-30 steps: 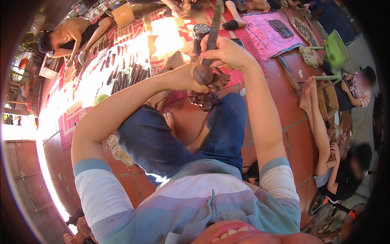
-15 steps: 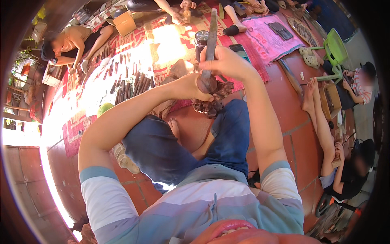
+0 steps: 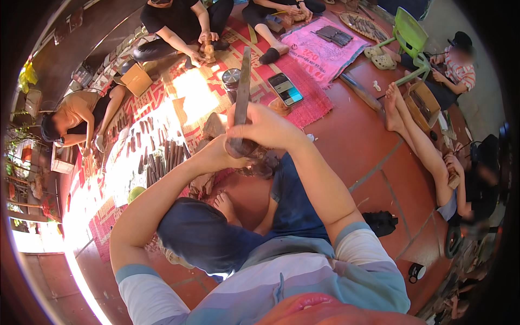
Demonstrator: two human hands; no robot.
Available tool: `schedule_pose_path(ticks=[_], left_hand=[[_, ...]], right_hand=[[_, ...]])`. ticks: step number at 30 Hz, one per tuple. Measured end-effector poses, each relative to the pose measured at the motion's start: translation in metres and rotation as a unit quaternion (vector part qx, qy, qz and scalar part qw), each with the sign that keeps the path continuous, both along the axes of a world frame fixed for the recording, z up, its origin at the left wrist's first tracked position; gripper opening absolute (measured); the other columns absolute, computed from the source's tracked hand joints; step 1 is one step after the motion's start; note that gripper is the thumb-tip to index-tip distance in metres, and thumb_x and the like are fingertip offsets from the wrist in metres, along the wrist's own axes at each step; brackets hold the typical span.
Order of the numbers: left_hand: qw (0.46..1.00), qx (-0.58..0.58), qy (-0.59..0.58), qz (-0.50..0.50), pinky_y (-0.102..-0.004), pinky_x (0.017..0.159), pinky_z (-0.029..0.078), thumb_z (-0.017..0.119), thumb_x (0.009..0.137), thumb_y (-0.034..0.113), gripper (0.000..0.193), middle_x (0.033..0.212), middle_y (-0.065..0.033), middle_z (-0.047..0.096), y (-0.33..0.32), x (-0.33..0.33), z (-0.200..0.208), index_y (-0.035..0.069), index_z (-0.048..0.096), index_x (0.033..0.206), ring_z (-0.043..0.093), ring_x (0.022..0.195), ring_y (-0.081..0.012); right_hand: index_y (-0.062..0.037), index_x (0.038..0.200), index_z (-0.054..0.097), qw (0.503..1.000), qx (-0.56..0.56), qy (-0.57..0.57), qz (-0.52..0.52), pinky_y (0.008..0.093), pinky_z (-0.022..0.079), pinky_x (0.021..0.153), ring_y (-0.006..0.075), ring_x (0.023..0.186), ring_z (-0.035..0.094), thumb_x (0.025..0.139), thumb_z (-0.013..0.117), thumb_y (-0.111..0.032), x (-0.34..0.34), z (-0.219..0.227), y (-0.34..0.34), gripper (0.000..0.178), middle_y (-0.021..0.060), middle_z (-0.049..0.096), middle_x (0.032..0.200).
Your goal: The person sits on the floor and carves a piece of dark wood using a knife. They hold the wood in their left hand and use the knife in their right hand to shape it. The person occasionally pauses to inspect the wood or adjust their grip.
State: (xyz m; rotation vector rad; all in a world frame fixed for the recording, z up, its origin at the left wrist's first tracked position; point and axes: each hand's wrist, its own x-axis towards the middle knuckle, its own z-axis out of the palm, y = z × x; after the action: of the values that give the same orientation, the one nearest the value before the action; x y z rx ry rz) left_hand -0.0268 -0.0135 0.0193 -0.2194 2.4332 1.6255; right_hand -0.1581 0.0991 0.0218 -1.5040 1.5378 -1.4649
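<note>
My right hand (image 3: 268, 127) is wrapped around a long, flat, grey metal blade (image 3: 242, 81), which points up and away from me. At the blade's lower end, my left hand (image 3: 216, 155) closes on a rounded brown piece (image 3: 241, 147). Whether that piece is the blade's handle or a separate block, I cannot tell. Just beneath both hands, between my legs, sits a gnarled dark brown wood carving (image 3: 261, 167), partly hidden by them. Pale wood chunks (image 3: 214, 125) lie beyond my left hand.
Rows of dark carving tools (image 3: 162, 160) lie to the left on a red patterned mat (image 3: 314, 103). Beyond my hands stand a thermos (image 3: 231, 79) and a phone (image 3: 285, 89). Several people work around me. A green chair (image 3: 410, 32) is far right, a mug (image 3: 416, 272) near right.
The view has swung, so the scene sits lower and further left, and the mug shows at right. Both hands keep their hold on the blade and the brown piece.
</note>
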Motion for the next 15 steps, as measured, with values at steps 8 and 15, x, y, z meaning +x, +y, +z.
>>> schedule_pose_path(ticks=[8,15], left_hand=[[1.000,-0.019,0.011,-0.012,-0.0275,0.079,0.045,0.070,0.069,0.014,0.052,0.097,-0.0034,0.059,-0.005,0.005,-0.007,0.003,0.048,0.115,0.054,0.089,-0.0109],[1.000,-0.022,0.003,-0.018,-0.0272,0.077,0.046,0.073,0.067,0.014,0.052,0.095,-0.0046,0.059,-0.001,0.003,0.004,0.003,0.050,0.112,0.054,0.087,-0.0113]], right_hand=[[-0.0026,0.085,0.058,0.996,0.066,0.058,0.000,0.0270,0.045,0.066,0.0123,0.072,0.057,0.077,0.062,-0.012,0.008,0.021,0.004,0.013,0.0044,0.061,0.078],[-0.0042,0.081,0.053,0.998,0.027,0.034,0.040,0.0250,0.046,0.061,0.0104,0.069,0.055,0.078,0.062,-0.008,0.001,0.017,-0.001,0.011,0.0021,0.056,0.076]])
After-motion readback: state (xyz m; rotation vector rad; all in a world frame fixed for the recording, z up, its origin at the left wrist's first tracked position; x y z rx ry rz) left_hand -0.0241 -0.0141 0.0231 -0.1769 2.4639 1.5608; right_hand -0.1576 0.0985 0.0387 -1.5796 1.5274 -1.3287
